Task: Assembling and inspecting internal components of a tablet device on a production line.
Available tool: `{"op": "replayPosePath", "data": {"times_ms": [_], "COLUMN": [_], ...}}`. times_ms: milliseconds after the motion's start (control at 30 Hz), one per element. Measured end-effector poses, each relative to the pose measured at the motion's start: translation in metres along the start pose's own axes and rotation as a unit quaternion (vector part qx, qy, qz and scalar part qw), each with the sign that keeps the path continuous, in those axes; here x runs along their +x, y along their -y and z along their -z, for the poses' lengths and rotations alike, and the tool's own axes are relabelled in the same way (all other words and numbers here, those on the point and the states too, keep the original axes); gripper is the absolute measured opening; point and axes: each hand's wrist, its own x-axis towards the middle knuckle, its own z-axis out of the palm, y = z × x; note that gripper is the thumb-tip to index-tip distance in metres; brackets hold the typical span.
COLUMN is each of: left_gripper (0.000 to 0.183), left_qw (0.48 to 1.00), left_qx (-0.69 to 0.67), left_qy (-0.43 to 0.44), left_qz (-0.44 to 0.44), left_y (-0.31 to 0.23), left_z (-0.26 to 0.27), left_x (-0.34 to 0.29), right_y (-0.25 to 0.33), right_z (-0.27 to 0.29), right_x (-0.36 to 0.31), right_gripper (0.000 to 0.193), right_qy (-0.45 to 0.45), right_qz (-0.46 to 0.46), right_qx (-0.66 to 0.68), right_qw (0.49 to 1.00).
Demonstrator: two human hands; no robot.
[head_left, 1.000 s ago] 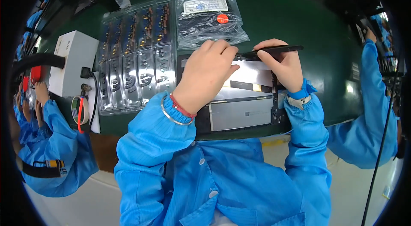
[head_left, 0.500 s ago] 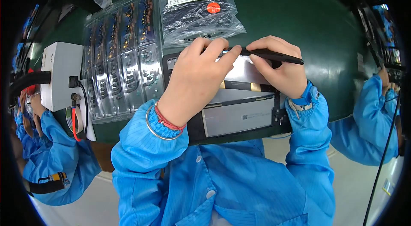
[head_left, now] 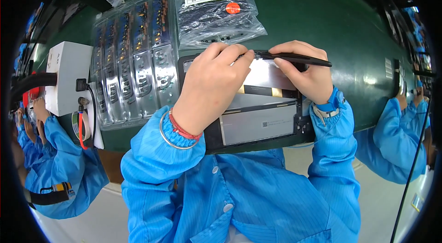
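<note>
An opened tablet-like device (head_left: pixel 258 125), black-framed with silver-grey panels inside, lies in front of me at the table's near edge. My right hand (head_left: pixel 314 77) is closed round a pair of black tweezers (head_left: pixel 311 60), whose tips point left along the device's far edge. Over the device's left part reaches my left hand (head_left: pixel 212 84), its fingers bent and pinched together at that same far edge, close to the tweezer tips. Whatever sits between those fingertips is hidden. Just beyond the hands rests a clear plastic bag (head_left: pixel 209 20) of small black parts.
Left of the device lies a clear compartment tray (head_left: pixel 142 66) with small circuit parts. A white box (head_left: pixel 66 77) with a black hose and cables stands farther left, beside a tape roll (head_left: pixel 76 125). Blue-sleeved co-workers (head_left: pixel 60 164) sit at both sides. The table (head_left: pixel 313 8) is green.
The view has shifted slightly. My hands stay at the device's far edge, the right still holding the tweezers; the left fingertips have moved only a little.
</note>
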Motion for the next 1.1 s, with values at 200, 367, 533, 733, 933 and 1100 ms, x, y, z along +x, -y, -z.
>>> {"op": "replayPosePath", "data": {"times_ms": [200,367,533,733,933,1100], "left_gripper": [0.023,0.035,0.047,0.06,0.046,0.041], "left_qw": [1.0,1.0,0.991,0.959,0.96,0.974], "left_qx": [-0.02,-0.004,-0.011,-0.09,-0.1,-0.013], "left_qy": [-0.008,0.003,0.015,-0.043,-0.088,-0.049], "left_qz": [-0.002,-0.015,0.129,0.266,0.245,0.221], "left_y": [-0.001,-0.006,-0.048,-0.062,-0.052,-0.04], "left_z": [0.002,0.024,0.067,0.052,0.049,0.073], "left_x": [0.0,-0.009,-0.082,-0.14,-0.145,-0.146], "right_y": [-0.003,-0.002,0.005,-0.007,-0.011,0.016], "right_z": [0.0,-0.003,0.001,0.042,0.049,0.044], "right_x": [-0.002,-0.004,-0.007,-0.017,-0.056,-0.086], "right_gripper": [0.016,0.016,0.015,0.014,0.013,0.019], "right_qy": [-0.009,-0.028,-0.053,-0.102,-0.147,-0.203], "right_qz": [-0.003,-0.029,-0.043,0.089,-0.103,-0.089], "right_qx": [0.004,0.035,0.069,0.069,-0.083,-0.049], "right_qw": [1.0,0.999,0.995,0.988,0.98,0.974]}}
